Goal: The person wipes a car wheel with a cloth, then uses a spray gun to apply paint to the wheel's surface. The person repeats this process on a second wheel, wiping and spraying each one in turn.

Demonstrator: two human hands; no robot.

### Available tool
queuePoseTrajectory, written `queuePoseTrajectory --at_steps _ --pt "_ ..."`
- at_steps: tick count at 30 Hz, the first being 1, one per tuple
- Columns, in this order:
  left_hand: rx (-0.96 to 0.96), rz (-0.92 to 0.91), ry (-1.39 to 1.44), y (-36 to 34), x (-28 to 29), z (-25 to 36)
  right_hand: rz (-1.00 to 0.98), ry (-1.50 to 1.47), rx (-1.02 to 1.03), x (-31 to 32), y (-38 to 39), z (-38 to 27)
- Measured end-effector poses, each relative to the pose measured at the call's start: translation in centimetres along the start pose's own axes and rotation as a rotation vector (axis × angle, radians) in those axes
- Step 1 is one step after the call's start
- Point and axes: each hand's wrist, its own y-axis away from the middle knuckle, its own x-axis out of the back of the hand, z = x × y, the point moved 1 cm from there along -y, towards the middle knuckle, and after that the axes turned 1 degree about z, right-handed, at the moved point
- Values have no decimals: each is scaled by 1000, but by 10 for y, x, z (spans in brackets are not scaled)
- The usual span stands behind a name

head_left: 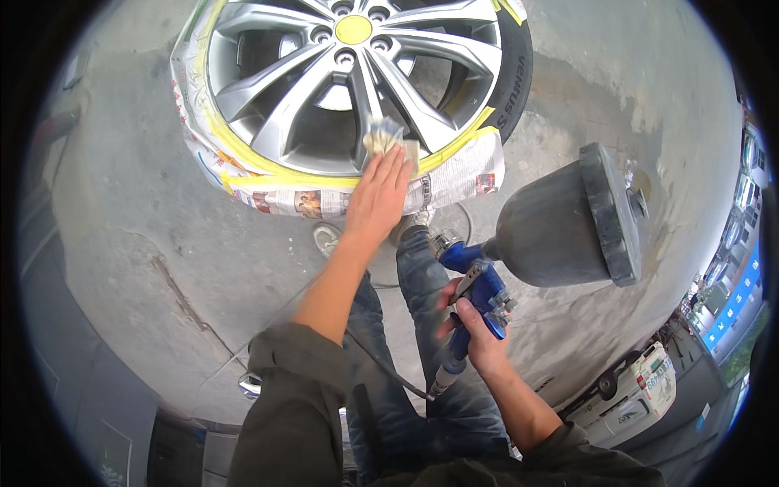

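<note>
A silver alloy wheel [280, 122] with a yellow-covered centre cap [354, 30] fills the top of the view. Newspaper [280, 200] and yellow masking tape [243, 159] cover much of its black tyre [513, 89]. My left hand [379, 195] reaches up to the near rim, its fingers pressing a crumpled pale cloth [381, 136] against a spoke and the rim edge. In my right hand [480, 329] is a blue spray gun [487, 296], gripped by its handle. Its large dark grey paint cup [552, 219] tilts out to the right.
Grey concrete floor [146, 203] surrounds the wheel. A dark air hose [381, 367] runs from the gun's handle past my legs. My shoe [326, 237] stands close to the wheel's near side. A white van [633, 398] is parked at the lower right.
</note>
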Motion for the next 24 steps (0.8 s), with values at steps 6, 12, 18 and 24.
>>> queuePoseTrajectory --at_steps 6,12,18,24 --pt "243 -336 -264 -60 -22 8 -4 -7 30 6 2 1" --pt "540 -127 155 -44 -12 41 36 -55 50 6 0 1" --pt "678 134 472 96 61 29 57 28 14 -11 -6 -4" --pt "1097 -101 348 266 142 24 -35 71 -83 -56 -36 15"
